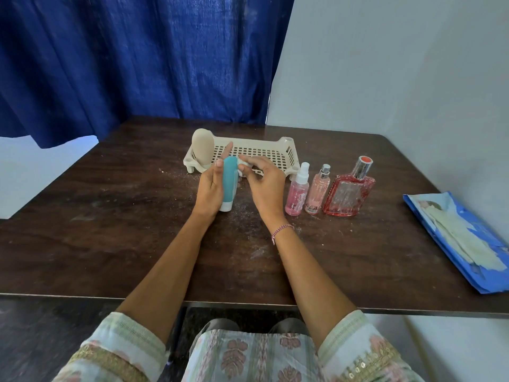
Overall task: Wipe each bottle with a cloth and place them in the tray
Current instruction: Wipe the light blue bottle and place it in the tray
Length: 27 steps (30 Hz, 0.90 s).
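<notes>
My left hand (210,188) grips a teal tube bottle (229,183) with a white cap, cap down, above the table's middle. My right hand (265,183) pinches a small white cloth (243,167) against the tube's upper right side. Just behind stands the beige perforated tray (264,153), with a beige bottle (203,146) upright in its left end. To the right of my hands three dusty bottles stand in a row: a pink spray bottle (296,191), a slim pink perfume bottle (318,190) and a wide red perfume bottle (348,191).
The dark wooden table (110,230) has white dust scattered around its middle. A blue wipes packet (462,241) lies at the right edge. A blue curtain hangs behind the table and a white wall runs along the right side.
</notes>
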### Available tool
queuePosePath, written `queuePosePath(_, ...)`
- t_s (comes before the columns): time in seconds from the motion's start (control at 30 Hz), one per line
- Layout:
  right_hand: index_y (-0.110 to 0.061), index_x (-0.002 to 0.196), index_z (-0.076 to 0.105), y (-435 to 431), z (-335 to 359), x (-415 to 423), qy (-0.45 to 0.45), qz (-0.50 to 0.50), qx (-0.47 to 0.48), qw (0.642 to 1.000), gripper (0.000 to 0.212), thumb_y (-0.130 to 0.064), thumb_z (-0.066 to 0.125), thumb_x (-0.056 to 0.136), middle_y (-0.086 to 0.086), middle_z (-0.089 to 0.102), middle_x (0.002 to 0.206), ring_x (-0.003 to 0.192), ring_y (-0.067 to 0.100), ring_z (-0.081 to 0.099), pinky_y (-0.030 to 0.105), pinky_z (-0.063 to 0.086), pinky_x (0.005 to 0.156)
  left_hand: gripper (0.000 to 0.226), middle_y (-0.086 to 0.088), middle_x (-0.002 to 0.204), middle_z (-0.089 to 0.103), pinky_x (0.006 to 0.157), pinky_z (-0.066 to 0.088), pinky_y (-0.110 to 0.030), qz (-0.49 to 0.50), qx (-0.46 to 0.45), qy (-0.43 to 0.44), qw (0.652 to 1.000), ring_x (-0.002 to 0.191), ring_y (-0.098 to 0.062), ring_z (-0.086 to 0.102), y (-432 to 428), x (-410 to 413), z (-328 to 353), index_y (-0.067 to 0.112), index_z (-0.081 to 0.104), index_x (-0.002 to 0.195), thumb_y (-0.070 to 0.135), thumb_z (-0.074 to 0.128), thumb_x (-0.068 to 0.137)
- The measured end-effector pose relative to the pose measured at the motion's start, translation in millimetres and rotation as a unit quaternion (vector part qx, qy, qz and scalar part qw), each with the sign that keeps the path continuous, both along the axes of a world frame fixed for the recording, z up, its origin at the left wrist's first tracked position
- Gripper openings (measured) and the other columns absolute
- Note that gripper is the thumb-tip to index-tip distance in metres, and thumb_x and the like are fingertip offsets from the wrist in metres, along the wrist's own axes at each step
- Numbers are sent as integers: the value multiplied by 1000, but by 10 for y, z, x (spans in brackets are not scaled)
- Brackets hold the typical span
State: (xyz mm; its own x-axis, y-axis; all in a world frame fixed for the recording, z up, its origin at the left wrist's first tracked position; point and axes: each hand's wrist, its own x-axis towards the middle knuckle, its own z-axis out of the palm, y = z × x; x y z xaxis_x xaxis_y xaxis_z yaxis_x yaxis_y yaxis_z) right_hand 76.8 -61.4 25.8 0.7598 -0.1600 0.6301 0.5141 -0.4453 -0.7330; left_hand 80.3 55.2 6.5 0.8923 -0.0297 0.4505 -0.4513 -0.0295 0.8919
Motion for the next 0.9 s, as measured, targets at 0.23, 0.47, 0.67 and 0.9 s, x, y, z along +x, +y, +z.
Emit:
queuePosePath(0.23,-7,102,71,46,21,-49,-18,-11,50,999,21,-11,71,81,2,69,98,87,-3,58,4,42,78,36,-9,116,63,83,49,-24,6,26,-18,999,104,-25,60,-30,-20,13,20,51,131,31,32,103)
queuePosePath(0.47,-8,99,73,-7,-38,-8,101,9,97,990,23,-20,74,79,6,73,94,81,10,67,25,56,76,30,36,104,56,93,45,-24,54,46,-57,996,107,-5,55,-19,22,32,34,59,114,25,32,103)
queuePosePath(0.67,-12,106,70,52,-30,-24,77,24,102,992,25,-15,72,81,-10,65,100,92,-12,56,7,44,81,27,16,109,60,95,44,-28,47,20,-51,997,107,-5,55,-14,24,14,28,58,110,24,32,102)
queuePosePath(0.9,-8,102,72,-59,-84,-3,180,81,62,978,23,-14,73,80,1,71,96,82,4,63,22,51,82,35,6,104,61,83,46,-27,41,-9,-30,999,96,-10,56,7,40,-2,16,60,109,33,31,100)
